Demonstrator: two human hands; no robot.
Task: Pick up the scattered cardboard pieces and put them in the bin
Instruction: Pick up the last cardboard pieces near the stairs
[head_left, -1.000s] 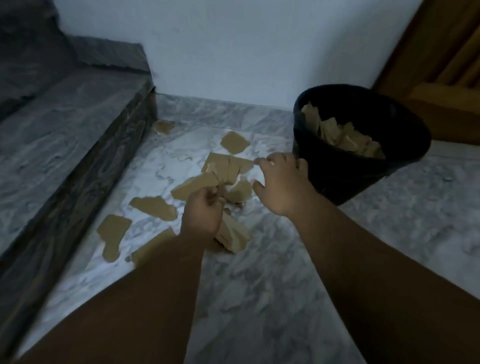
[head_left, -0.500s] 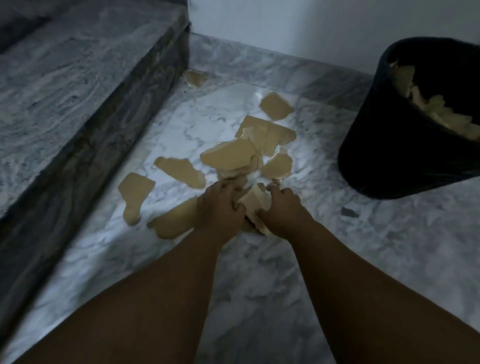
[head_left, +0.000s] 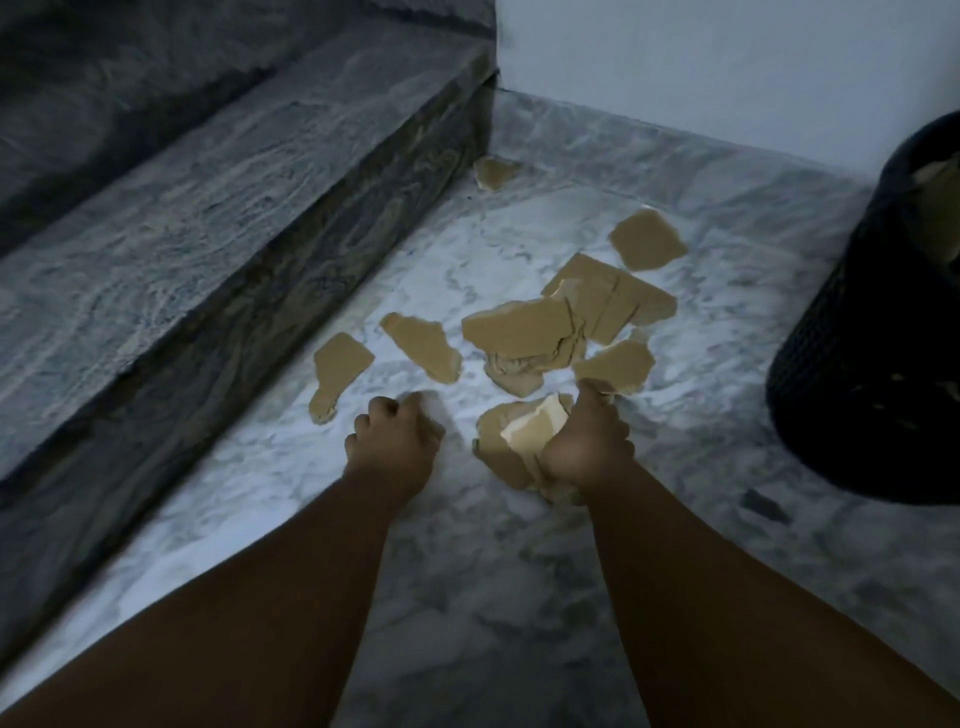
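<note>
Several torn tan cardboard pieces lie on the marble floor (head_left: 519, 597): an overlapping heap (head_left: 519, 330), one piece (head_left: 647, 241) farther back, one (head_left: 496, 171) in the corner by the step, and two (head_left: 421, 345) (head_left: 337, 366) on the left. My right hand (head_left: 587, 447) is shut on a bunch of pieces (head_left: 511, 439) just above the floor. My left hand (head_left: 395, 441) is beside it to the left, fingers curled, with nothing visible in it. The black mesh bin (head_left: 872, 364) stands at the right edge with cardboard inside.
A dark marble step (head_left: 218, 249) runs along the left, its riser close to the leftmost pieces. A white wall (head_left: 727, 67) closes the back. A small dark scrap (head_left: 763, 506) lies on the floor near the bin's base.
The view has swung left, so the bin is now at the frame's edge. My right hand has closed on the bunch of pieces, and my left hand has come off it to the left.
</note>
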